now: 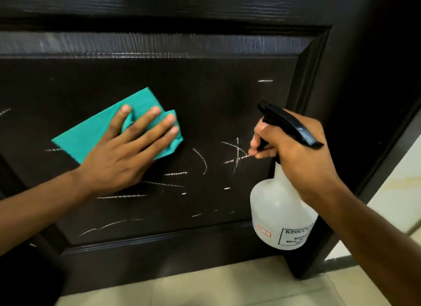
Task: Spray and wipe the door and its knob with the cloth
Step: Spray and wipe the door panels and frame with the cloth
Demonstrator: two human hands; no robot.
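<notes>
The lower panel of a dark brown door [216, 96] fills the view, marked with several white chalk-like scratches [237, 153]. My left hand [127, 150] lies flat, fingers spread, pressing a folded teal cloth [100, 128] against the panel's left half. My right hand [296, 155] grips the neck of a translucent white spray bottle [278, 214] with a black trigger head [289, 121], nozzle pointing at the panel, fingers on the trigger. The door knob is out of view.
Raised moulding [316, 77] frames the panel. The door's right edge [364, 123] stands ajar over beige floor tiles [227, 287]. A light wall and floor [401, 191] show past the edge at right.
</notes>
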